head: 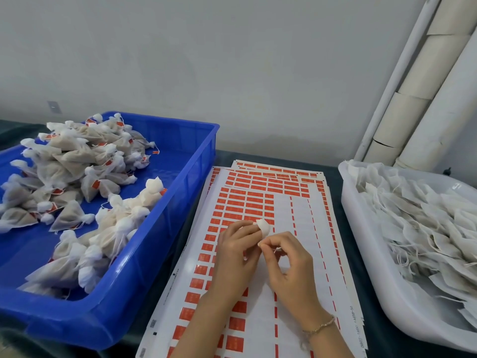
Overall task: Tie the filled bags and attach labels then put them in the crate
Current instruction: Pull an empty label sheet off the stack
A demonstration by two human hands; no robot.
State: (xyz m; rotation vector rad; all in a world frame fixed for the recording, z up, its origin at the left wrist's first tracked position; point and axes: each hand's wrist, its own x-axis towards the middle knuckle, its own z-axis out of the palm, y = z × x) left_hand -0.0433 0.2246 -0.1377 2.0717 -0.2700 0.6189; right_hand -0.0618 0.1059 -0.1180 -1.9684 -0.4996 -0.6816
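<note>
The left hand [236, 251] grips a small white mesh bag [263, 226], its gathered neck poking up above the fingers so the right hand [289, 264] can work on it. The right hand pinches at the neck, probably the drawstring, though the thread is too fine to be sure. Both hover over the white sheets of orange-red labels [247, 202], keeping a label within reach. The blue plastic crate [149, 254] of tied bags [77, 171] sits left on the table [335, 202], and the white plastic tub [371, 267] of untied bags [426, 228] sits right. Nothing blocks either path.
</note>
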